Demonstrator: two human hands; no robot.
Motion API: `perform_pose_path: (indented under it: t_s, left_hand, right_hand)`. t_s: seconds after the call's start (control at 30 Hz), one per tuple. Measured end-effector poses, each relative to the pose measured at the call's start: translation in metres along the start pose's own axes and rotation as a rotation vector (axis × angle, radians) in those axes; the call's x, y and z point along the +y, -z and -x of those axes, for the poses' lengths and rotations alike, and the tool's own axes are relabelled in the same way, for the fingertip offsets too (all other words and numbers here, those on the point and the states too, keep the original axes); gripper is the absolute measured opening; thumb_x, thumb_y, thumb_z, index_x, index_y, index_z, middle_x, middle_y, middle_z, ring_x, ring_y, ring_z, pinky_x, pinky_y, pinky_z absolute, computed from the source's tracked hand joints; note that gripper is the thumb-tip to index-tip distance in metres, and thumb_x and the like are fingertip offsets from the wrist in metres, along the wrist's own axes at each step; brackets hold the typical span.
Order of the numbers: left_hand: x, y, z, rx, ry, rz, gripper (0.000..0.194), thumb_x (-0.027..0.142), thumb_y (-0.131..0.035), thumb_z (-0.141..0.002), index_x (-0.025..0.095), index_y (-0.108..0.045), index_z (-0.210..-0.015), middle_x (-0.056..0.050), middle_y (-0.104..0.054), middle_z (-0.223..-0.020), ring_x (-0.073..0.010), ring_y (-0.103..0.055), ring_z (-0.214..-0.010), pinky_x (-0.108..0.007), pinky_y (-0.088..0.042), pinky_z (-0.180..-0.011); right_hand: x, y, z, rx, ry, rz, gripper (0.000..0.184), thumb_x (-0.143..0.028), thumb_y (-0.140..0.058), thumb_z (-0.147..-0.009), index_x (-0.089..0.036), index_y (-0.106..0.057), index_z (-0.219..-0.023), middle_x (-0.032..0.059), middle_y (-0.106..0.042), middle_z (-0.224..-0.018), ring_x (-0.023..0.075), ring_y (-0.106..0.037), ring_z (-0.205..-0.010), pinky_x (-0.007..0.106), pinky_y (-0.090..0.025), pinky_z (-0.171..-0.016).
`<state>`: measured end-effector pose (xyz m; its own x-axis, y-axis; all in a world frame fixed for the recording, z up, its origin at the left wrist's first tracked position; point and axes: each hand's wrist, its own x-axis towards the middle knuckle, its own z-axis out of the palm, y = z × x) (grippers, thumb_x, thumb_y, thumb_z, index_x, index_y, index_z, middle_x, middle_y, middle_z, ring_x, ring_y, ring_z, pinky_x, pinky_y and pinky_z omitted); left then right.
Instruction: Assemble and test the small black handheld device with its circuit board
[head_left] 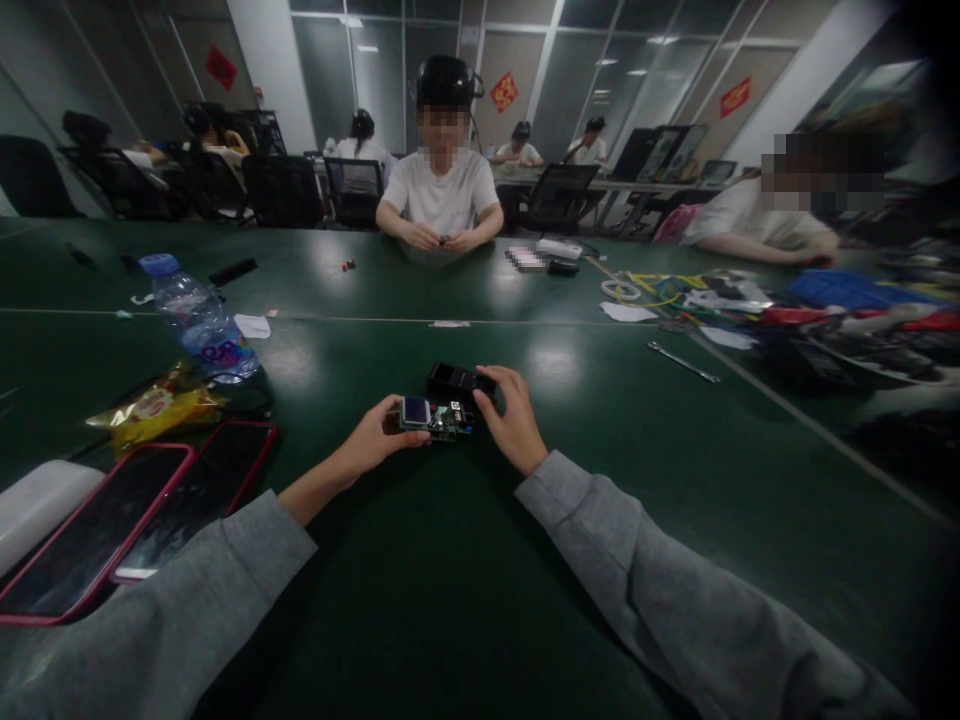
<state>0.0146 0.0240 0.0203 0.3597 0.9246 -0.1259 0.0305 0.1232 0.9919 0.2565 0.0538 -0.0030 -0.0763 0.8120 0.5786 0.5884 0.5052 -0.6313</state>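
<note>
L hand (367, 440) pinched circuit board (442, 423), R hand (517, 418) gripped blk case (452, 377)

Hands were apart, nr each other, over mid of the dk green table (435, 580). L hand had the board's left end btw thumb & fingers; small screen (416, 410) faced up at that end, w/ bare parts showing toward the right. R hand's thumb & fingers were on the case's right end; how firmly, can't tell. Case lay just beyond the board, its left part uncovered. Whether board & case touched, can't tell.

On the left: clear plastic bottle (199, 320), tilted in view, w/ yellow packet (161, 405) nr its base. Closer in, two phones w/ red edges (97, 535) lay side by side, plus a white box (45, 500) at far left.

On the right: wrench (682, 362) lay flat, nr a messy pile of cables (660, 290) etc., blurry toward the edge.

Opp. side: person in white T-shirt (441, 195) sat w/ both hands nr a small dk item (444, 240), too small to ID. More ppl sat in the bkgd.
</note>
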Motion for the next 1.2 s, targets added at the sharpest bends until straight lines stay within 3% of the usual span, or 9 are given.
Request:
perform_pose_path:
  t_s: [0.2, 0.3, 0.47, 0.67, 0.83, 1.2]
  left_hand:
    - [0.006, 0.0, -0.001, -0.014, 0.059, -0.022, 0.056, 0.024, -0.079, -0.064, 0.015, -0.055, -0.114, -0.012, -0.061, -0.117, -0.0247, -0.058, -0.108, -0.045, -0.041, -0.099]
    - [0.011, -0.001, 0.0, -0.011, 0.084, -0.032, 0.057, 0.024, -0.079, -0.064, 0.014, -0.055, -0.114, -0.013, -0.06, -0.118, -0.0265, -0.057, -0.11, -0.047, -0.041, -0.099]
    - [0.008, 0.001, 0.0, -0.006, 0.075, 0.0, 0.055, 0.023, -0.078, -0.065, 0.015, -0.056, -0.115, -0.013, -0.06, -0.119, -0.0273, -0.056, -0.112, -0.049, -0.04, -0.1]
    - [0.004, -0.001, -0.002, 0.011, 0.069, 0.054, 0.061, 0.019, -0.078, -0.065, 0.014, -0.054, -0.121, -0.015, -0.059, -0.12, -0.0274, -0.058, -0.11, -0.051, -0.041, -0.099]
    - [-0.001, 0.001, -0.005, 0.011, 0.039, 0.072, 0.06, 0.02, -0.079, -0.066, 0.015, -0.055, -0.121, -0.015, -0.057, -0.124, -0.0266, -0.058, -0.112, -0.051, -0.041, -0.101]
    - [-0.001, -0.001, -0.005, -0.011, 0.093, 0.09, 0.061, 0.024, -0.077, -0.071, 0.015, -0.049, -0.125, -0.014, -0.06, -0.115, -0.021, -0.068, -0.088, -0.05, -0.05, -0.093]
  right_hand:
    - [0.011, -0.005, 0.001, -0.109, -0.091, -0.022, 0.051, -0.021, -0.064, -0.081, -0.025, -0.049, -0.129, 0.0089, -0.054, -0.12, 0.0271, -0.052, -0.115, 0.05, -0.043, -0.101]
    - [0.012, -0.006, 0.001, -0.067, -0.103, -0.065, 0.049, -0.022, -0.063, -0.082, -0.024, -0.049, -0.128, 0.0095, -0.055, -0.121, 0.0279, -0.053, -0.115, 0.052, -0.043, -0.101]
    - [-0.006, 0.0, 0.004, 0.01, -0.02, -0.198, 0.052, -0.03, -0.06, -0.087, -0.026, -0.04, -0.135, 0.0096, -0.051, -0.128, 0.0256, -0.051, -0.118, 0.048, -0.043, -0.103]
    - [-0.026, 0.004, 0.009, -0.13, 0.113, -0.235, 0.052, -0.028, -0.06, -0.087, -0.026, -0.04, -0.135, 0.0097, -0.051, -0.124, 0.0251, -0.051, -0.116, 0.045, -0.044, -0.1]
    - [-0.027, 0.004, 0.01, -0.186, 0.114, -0.263, 0.052, -0.029, -0.06, -0.087, -0.026, -0.04, -0.135, 0.0097, -0.05, -0.125, 0.0255, -0.051, -0.116, 0.046, -0.044, -0.1]
    - [-0.026, 0.002, 0.01, -0.177, 0.01, -0.377, 0.051, -0.032, -0.061, -0.086, -0.028, -0.042, -0.133, 0.0084, -0.05, -0.127, 0.0251, -0.051, -0.119, 0.045, -0.045, -0.101]
